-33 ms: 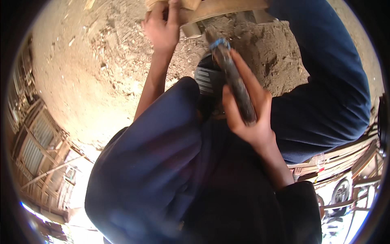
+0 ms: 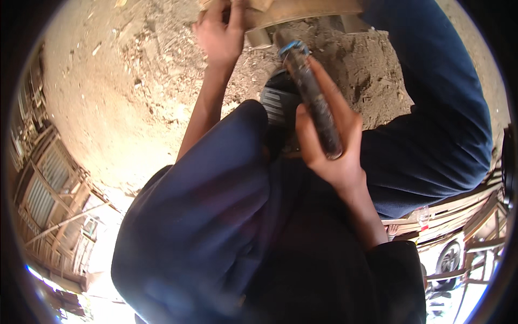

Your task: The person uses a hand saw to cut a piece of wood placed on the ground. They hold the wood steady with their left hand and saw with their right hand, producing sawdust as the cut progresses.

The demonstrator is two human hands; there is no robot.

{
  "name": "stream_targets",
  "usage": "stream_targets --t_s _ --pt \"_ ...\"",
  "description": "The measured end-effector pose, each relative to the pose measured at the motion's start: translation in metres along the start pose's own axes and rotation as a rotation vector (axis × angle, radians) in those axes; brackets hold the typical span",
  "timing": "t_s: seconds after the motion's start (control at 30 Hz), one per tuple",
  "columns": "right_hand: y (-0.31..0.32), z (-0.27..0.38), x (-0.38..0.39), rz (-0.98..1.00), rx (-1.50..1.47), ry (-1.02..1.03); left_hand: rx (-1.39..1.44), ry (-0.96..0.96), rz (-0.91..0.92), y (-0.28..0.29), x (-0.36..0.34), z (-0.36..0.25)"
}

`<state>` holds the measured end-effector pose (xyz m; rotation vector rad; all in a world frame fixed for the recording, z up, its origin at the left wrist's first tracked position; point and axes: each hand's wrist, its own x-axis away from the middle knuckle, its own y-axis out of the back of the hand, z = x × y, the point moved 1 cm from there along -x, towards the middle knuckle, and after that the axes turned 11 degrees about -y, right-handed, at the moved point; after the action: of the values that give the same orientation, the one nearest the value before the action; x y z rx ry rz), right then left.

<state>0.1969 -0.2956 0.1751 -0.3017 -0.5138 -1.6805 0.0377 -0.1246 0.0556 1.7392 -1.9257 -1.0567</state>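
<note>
At the top edge, my left hand (image 2: 220, 40) is closed on a pale piece of wood (image 2: 261, 5), whose far part is cut off by the picture. The piece lies against a curved wooden board (image 2: 310, 9) just above the ground. My right hand (image 2: 345, 143) grips a hand tool with a thick, dark, worn handle (image 2: 314, 100) and a blue band around its upper end. The handle slants up and left toward the board. Beyond the band a short, dull part of the tool shows; its kind I cannot make out.
Bare earth (image 2: 140, 102) strewn with wood chips spreads around. My navy-clad legs (image 2: 205, 189) frame the work, with a dark shoe (image 2: 275, 102) between them. Behind on the right are planks, a clear bottle (image 2: 422, 217) and a motorbike wheel (image 2: 449, 262); at left, a corrugated sheet (image 2: 48, 186).
The tool and my right hand have shifted slightly up. My left hand and the wood appear a little farther right and lower in the picture, still held the same way.
</note>
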Motion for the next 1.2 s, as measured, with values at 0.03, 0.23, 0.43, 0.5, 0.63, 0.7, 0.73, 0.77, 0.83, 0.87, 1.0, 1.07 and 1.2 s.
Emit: stream_targets --t_s 0.03,0.23,0.43,0.5,0.63,0.7,0.73,0.77,0.83,0.87,1.0,1.07,1.2 --pt "-0.005 -0.001 -0.005 -0.018 0.001 0.025 0.011 0.196 0.123 0.010 0.002 -0.002" --pt "0.016 -0.010 0.029 0.013 0.108 0.075 0.012 -0.050 -0.095 0.002 0.006 0.006" --pt "-0.004 -0.001 0.005 -0.021 0.131 -0.018 -0.041 -0.108 -0.111 0.003 0.003 0.001" --pt "0.000 -0.008 0.017 -0.032 0.152 -0.018 0.044 -0.119 -0.124 0.007 -0.001 0.004" --pt "0.001 -0.020 0.028 -0.047 0.189 0.100 -0.062 -0.162 -0.213 0.001 0.006 -0.001" --pt "-0.006 -0.012 0.014 -0.050 0.172 0.038 -0.083 -0.175 -0.239 -0.001 0.003 -0.003" --pt "-0.009 -0.008 0.007 -0.057 0.156 0.011 -0.037 -0.158 -0.217 -0.003 0.001 -0.002" --pt "-0.014 -0.005 -0.001 -0.062 0.133 -0.015 0.001 -0.145 -0.187 -0.001 0.000 0.001" --pt "-0.009 -0.004 0.005 -0.045 0.158 0.003 0.002 -0.134 -0.155 0.005 -0.004 0.002" --pt "-0.007 -0.004 0.010 -0.039 0.173 0.020 -0.035 -0.136 -0.154 0.007 -0.004 0.002" --pt "0.003 -0.006 0.032 -0.028 0.235 0.137 -0.074 -0.149 -0.191 0.002 0.004 -0.002" --pt "-0.002 -0.007 0.014 -0.036 0.225 0.032 -0.044 -0.159 -0.215 -0.003 0.002 -0.001" --pt "-0.015 -0.006 -0.003 -0.143 -0.004 -0.069 -0.035 -0.150 -0.174 0.005 -0.002 -0.001"
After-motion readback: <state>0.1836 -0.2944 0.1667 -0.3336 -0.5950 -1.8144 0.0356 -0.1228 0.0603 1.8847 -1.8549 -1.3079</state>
